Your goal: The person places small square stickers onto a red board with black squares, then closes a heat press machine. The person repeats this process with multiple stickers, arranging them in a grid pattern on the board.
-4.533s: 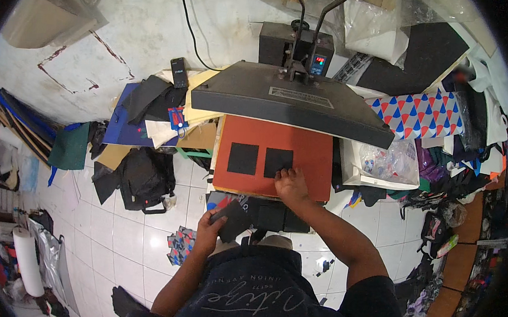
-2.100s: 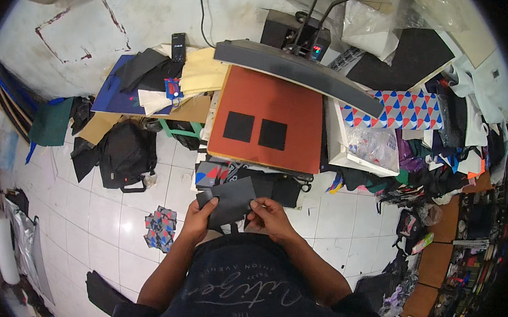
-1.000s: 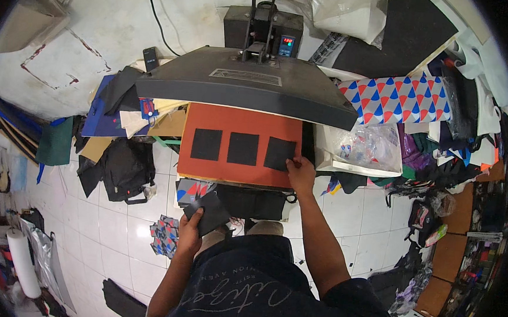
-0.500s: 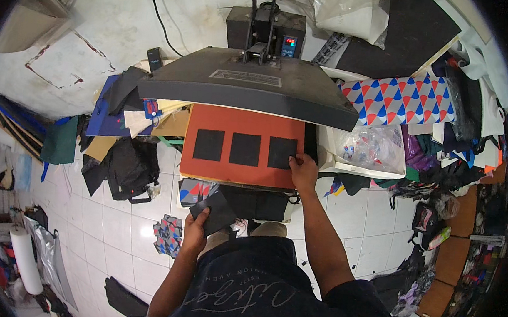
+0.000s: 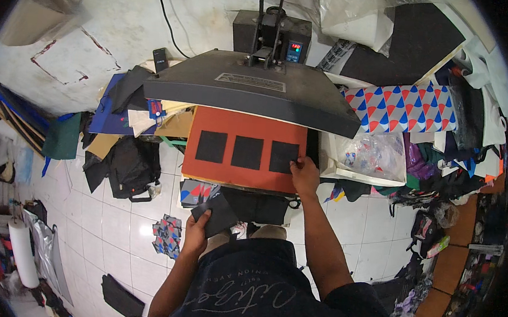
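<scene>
On the orange pad (image 5: pixel 240 180) of a heat press lie three black squares in a row: a left one (image 5: pixel 211 147), a middle one (image 5: pixel 247 153) and a right one (image 5: pixel 282 156). My right hand (image 5: pixel 305 178) has thumb and fingertips closed at the lower right corner of the right square. Nearer my body, my left hand (image 5: pixel 195 234) grips black fabric squares (image 5: pixel 220 214); how many, I cannot tell. The raised upper plate (image 5: pixel 241 93) of the press hangs over the pad's far edge. Patterned grey, red and blue pieces (image 5: pixel 195 193) lie just beyond my left hand.
Right of the press stands a white tray (image 5: pixel 370 179) with clear plastic bags, below a patterned roll (image 5: pixel 401 110). A black backpack (image 5: pixel 132 167) and several patterned pieces (image 5: pixel 167 235) lie on the tiled floor at left. A phone (image 5: pixel 160 59) rests behind the press's left side.
The view has shifted slightly, moving the press a little right and down in the picture. Both hands keep nearly the same places and holds; the three squares still lie in their row.
</scene>
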Action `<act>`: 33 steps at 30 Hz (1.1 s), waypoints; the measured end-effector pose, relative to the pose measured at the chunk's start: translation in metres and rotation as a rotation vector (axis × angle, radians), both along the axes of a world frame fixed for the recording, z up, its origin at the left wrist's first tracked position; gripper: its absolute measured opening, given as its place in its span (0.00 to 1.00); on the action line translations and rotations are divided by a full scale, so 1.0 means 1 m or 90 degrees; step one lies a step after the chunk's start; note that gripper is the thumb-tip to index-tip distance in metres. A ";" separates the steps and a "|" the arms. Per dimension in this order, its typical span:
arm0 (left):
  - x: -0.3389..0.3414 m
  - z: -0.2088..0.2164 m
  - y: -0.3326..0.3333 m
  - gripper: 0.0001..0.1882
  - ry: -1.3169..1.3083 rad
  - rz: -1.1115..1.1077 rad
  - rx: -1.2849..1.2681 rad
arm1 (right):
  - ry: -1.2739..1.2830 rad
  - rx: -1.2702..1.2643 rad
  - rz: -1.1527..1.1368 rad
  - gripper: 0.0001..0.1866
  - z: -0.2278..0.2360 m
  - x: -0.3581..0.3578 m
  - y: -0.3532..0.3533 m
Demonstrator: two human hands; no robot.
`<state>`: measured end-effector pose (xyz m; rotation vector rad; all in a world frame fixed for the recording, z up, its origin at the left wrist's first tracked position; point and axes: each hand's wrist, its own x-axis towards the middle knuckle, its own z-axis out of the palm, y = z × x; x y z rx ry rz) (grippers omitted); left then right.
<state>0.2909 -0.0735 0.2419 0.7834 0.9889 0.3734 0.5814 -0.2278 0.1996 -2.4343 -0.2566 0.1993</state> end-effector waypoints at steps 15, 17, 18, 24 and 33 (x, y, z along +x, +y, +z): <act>0.012 0.016 0.002 0.12 -0.010 -0.005 -0.021 | -0.070 -0.046 0.001 0.19 0.013 -0.003 -0.001; 0.017 0.017 0.004 0.13 -0.027 0.012 -0.012 | -0.074 -0.049 0.021 0.20 0.007 -0.001 -0.003; 0.018 0.017 0.005 0.13 -0.026 0.010 -0.013 | -0.077 -0.051 0.034 0.21 0.005 0.000 -0.004; 0.036 0.034 0.015 0.16 -0.058 -0.010 -0.019 | 0.193 0.218 0.268 0.22 0.063 -0.049 0.028; 0.030 0.036 0.023 0.10 -0.077 0.076 -0.006 | 0.612 0.261 0.380 0.12 0.081 -0.111 0.061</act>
